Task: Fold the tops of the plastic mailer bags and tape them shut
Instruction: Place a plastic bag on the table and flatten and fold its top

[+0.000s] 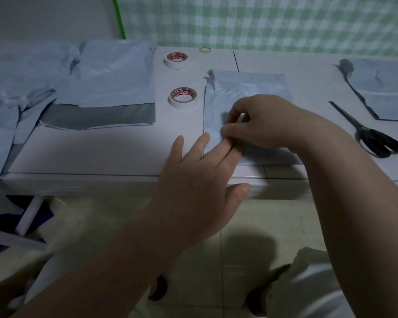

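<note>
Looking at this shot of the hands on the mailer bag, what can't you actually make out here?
Head view only:
- Whether tape is under the right hand: its fingers cover that spot on the pale blue plastic mailer bag.
- The bag's near left corner: the left hand lies over it.
- Red printing inside the nearer white tape roll: too small to read.
- The second blue mailer bag, far right: cut off by the frame edge.

This looks like a room in a home, though the dim light leaves it uncertain: a low white worktop [101, 152] stands on a tiled floor [257, 221] against a wall with green-and-white checked covering [262, 19], the person seated close before it.
</note>
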The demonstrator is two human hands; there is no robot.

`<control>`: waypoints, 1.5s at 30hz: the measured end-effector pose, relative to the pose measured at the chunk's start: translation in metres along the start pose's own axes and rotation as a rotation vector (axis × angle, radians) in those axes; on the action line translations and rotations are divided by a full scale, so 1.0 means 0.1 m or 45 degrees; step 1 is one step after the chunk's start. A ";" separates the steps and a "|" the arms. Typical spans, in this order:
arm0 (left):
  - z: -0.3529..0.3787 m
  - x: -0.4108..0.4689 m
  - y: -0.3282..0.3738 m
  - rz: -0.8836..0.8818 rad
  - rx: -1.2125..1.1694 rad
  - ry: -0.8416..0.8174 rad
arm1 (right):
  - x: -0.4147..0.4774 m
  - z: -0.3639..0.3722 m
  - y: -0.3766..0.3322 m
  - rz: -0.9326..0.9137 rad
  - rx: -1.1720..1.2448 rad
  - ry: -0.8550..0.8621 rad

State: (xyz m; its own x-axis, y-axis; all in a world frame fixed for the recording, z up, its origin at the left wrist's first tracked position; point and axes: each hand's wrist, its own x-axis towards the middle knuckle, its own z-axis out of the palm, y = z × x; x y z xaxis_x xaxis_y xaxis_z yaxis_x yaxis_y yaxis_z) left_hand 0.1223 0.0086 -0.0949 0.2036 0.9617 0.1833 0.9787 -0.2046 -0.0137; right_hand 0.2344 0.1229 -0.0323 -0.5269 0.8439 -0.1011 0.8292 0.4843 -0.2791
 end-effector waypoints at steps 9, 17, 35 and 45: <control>0.02 0.00 0.02 -0.028 -0.005 -0.006 | 0.16 0.06 -0.06 -0.110 0.270 -0.073; 0.02 0.00 0.03 -0.048 -0.025 -0.002 | 0.18 0.08 -0.10 -0.146 0.250 -0.030; 0.03 -0.02 0.04 -0.026 -0.043 0.067 | 0.26 0.22 0.10 -0.259 0.121 0.167; 0.04 -0.03 0.06 -0.035 -0.041 0.080 | 0.20 0.32 0.26 -0.188 0.015 0.483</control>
State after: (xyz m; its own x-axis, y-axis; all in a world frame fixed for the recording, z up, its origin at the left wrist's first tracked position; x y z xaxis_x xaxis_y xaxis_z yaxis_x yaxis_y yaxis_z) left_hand 0.1276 0.0049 -0.0991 0.1739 0.9539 0.2445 0.9824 -0.1852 0.0237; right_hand 0.2392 0.1449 -0.0721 -0.5322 0.7917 0.2999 0.7462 0.6060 -0.2755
